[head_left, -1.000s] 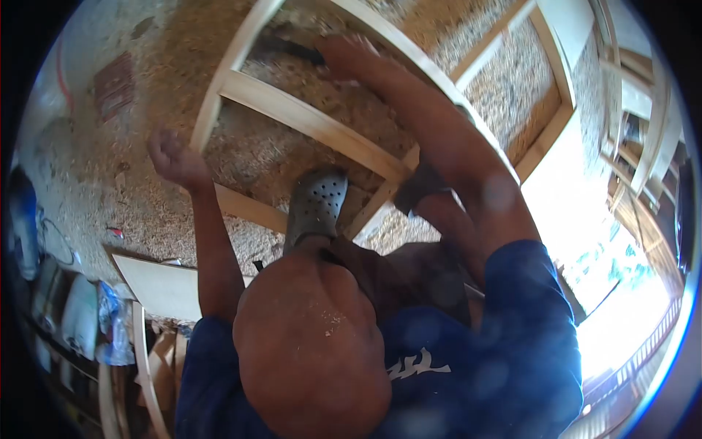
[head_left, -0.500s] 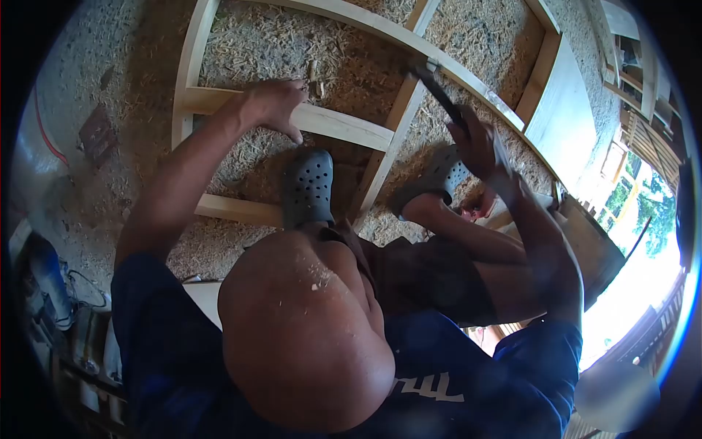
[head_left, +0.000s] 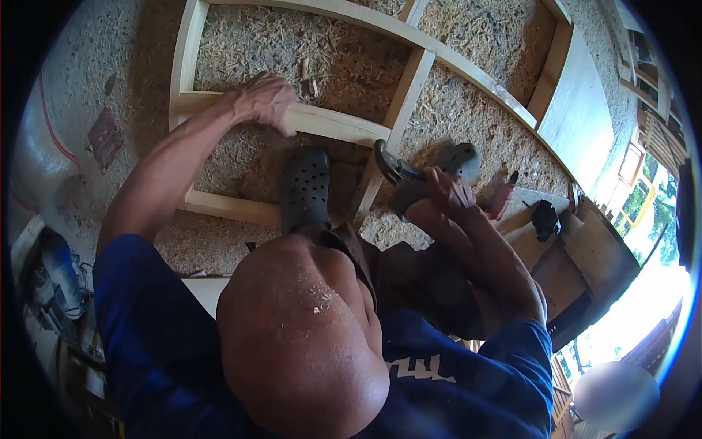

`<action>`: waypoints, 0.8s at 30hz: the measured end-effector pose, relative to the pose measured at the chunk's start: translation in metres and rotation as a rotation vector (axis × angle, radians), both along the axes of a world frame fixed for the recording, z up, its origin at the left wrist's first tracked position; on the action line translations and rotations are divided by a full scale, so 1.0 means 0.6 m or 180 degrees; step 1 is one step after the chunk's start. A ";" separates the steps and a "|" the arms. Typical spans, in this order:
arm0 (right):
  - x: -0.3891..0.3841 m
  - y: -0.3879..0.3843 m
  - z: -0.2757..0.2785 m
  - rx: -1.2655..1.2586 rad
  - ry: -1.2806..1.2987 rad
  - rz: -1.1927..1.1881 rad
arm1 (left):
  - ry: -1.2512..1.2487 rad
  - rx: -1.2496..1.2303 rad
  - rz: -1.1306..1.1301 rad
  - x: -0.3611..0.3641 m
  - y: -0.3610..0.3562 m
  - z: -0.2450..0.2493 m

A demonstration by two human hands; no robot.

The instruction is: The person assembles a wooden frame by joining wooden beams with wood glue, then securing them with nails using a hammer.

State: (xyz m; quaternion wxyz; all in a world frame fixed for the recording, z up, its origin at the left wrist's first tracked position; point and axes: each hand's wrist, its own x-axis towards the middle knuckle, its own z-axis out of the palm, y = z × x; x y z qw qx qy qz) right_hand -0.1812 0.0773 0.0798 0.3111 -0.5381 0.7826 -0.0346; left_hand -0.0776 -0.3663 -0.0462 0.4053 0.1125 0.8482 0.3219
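Observation:
My left hand (head_left: 269, 102) is wrapped over a pale wooden crosspiece (head_left: 340, 125), thumb on the near side and fingers on the far side. The crosspiece runs inside a wooden frame (head_left: 351, 12) lying on the floor. A claw hammer (head_left: 391, 167) is in my right hand (head_left: 449, 192), its head right at the joint where the crosspiece meets an upright strip (head_left: 404, 102). One grey clog (head_left: 307, 186) is planted inside the frame, near the crosspiece. The other clog (head_left: 461, 161) rests just beyond my right hand.
Wood shavings (head_left: 292, 45) cover the floor in and around the frame. A red-handled tool (head_left: 501, 199) lies right of my right hand, with a small black object (head_left: 545, 219) beyond it. A pale panel (head_left: 574, 110) lies at the frame's right end.
The hammer has swung down from the curved rail to the crosspiece's end joint. My left hand has closed from a spread pose onto the crosspiece.

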 end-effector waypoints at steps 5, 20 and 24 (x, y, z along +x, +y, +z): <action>-0.004 0.001 0.006 -0.1034 -0.0412 -0.0220 | 0.0356 -0.0166 -0.0067 0.013 0.007 -0.009; 0.009 -0.019 0.028 -0.0297 -0.0567 -0.0266 | 0.0669 -0.0053 -0.0156 0.011 0.012 -0.006; 0.022 -0.058 0.013 -0.0403 -0.0378 -0.0344 | 0.2555 -0.0032 0.0493 0.049 0.002 -0.031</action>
